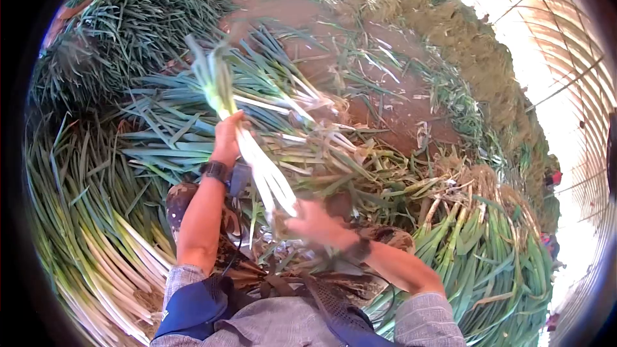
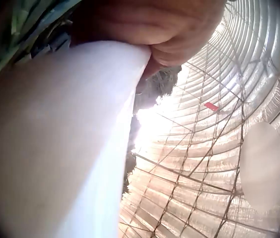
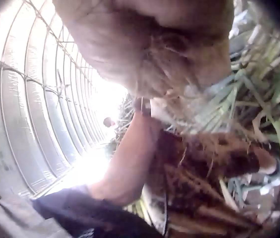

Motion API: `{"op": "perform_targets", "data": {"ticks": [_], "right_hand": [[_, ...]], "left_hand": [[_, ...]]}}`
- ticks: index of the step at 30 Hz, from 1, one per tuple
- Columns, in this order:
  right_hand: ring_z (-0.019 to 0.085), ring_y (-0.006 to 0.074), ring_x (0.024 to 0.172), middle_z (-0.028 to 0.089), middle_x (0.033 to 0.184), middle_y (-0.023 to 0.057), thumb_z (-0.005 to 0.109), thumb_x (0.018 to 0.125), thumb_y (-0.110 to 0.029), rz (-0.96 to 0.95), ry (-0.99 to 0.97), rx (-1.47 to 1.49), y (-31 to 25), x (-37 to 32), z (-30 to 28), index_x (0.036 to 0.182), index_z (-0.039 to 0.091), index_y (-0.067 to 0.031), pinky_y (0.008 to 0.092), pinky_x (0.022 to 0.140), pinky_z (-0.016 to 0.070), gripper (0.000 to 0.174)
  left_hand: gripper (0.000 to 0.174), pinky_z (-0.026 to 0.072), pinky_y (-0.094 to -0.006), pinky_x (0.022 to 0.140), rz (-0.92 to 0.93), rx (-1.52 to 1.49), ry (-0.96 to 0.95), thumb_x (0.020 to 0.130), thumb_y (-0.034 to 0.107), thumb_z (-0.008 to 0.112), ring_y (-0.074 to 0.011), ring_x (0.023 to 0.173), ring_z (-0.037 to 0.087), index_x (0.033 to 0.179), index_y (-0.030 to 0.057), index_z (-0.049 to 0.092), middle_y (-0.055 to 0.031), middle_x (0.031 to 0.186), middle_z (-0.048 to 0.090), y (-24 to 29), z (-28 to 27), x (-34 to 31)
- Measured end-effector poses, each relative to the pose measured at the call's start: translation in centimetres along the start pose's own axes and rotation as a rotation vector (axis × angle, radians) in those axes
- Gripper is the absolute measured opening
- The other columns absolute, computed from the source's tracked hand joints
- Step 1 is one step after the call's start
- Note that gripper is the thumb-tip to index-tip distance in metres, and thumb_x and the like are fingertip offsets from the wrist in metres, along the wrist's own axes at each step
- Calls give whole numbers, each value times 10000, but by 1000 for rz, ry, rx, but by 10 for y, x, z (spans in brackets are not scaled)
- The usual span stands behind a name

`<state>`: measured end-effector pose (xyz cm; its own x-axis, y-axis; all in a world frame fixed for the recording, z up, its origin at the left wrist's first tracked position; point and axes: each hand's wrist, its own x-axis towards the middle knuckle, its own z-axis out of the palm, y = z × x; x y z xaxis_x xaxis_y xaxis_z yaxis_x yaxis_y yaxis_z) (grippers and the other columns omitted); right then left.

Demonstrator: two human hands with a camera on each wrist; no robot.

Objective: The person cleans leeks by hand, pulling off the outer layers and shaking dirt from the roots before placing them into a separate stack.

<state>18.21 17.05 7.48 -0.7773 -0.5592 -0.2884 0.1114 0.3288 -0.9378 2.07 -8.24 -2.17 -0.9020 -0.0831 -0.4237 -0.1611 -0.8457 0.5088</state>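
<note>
My left hand (image 1: 228, 135) grips a small bunch of leeks (image 1: 257, 164) around the middle and holds it up slantwise, green tops pointing away and white stems toward me. In the left wrist view the white stem (image 2: 55, 148) fills the frame under my curled fingers (image 2: 169, 29). My right hand (image 1: 313, 222), blurred by motion, is at the lower root end of the bunch. In the right wrist view, stringy roots (image 3: 179, 99) lie against that hand (image 3: 169, 44), which seems to pinch them. My left forearm (image 3: 130, 158) shows beyond.
Stacked leeks lie to my left (image 1: 96, 218) and right (image 1: 488, 250). A heap of trimmed leaves and skins (image 1: 360, 160) sits ahead over my camouflage-trousered knees (image 1: 186, 199). Bare soil (image 1: 385, 90) lies beyond. A plastic tunnel roof (image 1: 559, 38) arches overhead, with distant people (image 1: 554, 178).
</note>
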Motion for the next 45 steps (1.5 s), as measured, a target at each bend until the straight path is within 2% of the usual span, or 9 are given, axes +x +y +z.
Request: {"op": "perform_targets", "data": {"ticks": [5,8,10,16,23,28,34,39,45], "right_hand": [[614,190,639,662,870,91,626,855,-140,-78,-439,-533,-39,-75,-78,1189,550,-16,332,650,521,365],[661,250,819,658,986,149,638,876,-217,582,105,-738,-69,-78,-169,1130,614,-9,353,749,544,329],[659,321,874,674,860,183,633,836,-189,-97,309,-1212,5,-69,-251,1077,625,-17,435,747,517,297],[637,400,897,664,930,245,647,796,-232,254,525,-1031,142,53,-325,903,664,16,465,784,495,270],[627,400,872,664,907,219,668,798,-177,-9,456,-812,205,277,-272,964,625,-1,459,763,492,246],[607,431,941,639,992,263,642,831,-259,155,334,-836,218,375,-248,1033,581,30,502,803,479,358],[653,371,875,666,946,241,643,841,-281,304,173,-839,187,403,-211,1030,609,42,460,766,497,376],[658,362,858,676,940,212,668,836,-273,-68,196,-460,105,411,-167,1084,602,13,383,735,515,384],[615,419,931,650,975,232,652,831,-188,-170,154,-695,179,478,-128,1158,562,-26,478,818,486,375]], "left_hand": [[133,534,-420,534,295,-86,304,846,133,678,-227,539,556,817,76,561,-58,657,551,20,-66,48],[125,532,-421,530,290,-55,314,851,119,670,-224,550,555,813,81,557,-55,633,537,40,-66,29],[127,528,-408,521,300,8,302,869,130,659,-197,548,549,819,85,551,-39,636,527,34,-45,1],[175,486,-289,453,389,294,168,890,179,659,-133,516,539,835,62,541,-26,651,538,46,45,-72],[317,544,-312,583,326,446,238,892,134,636,-155,676,582,1163,62,488,-38,809,557,42,59,-68],[241,530,-315,528,136,358,383,849,84,665,-147,633,584,1052,46,540,-42,767,558,38,40,-44],[250,517,-321,514,5,176,476,905,113,631,-132,622,553,1124,57,523,-21,763,540,47,38,-26],[237,508,-322,518,14,61,477,921,145,624,-124,632,542,1118,56,527,-19,794,534,52,35,-23],[235,514,-330,533,-9,72,469,916,139,634,-135,648,560,1113,59,534,-30,807,556,56,39,-21]]}}
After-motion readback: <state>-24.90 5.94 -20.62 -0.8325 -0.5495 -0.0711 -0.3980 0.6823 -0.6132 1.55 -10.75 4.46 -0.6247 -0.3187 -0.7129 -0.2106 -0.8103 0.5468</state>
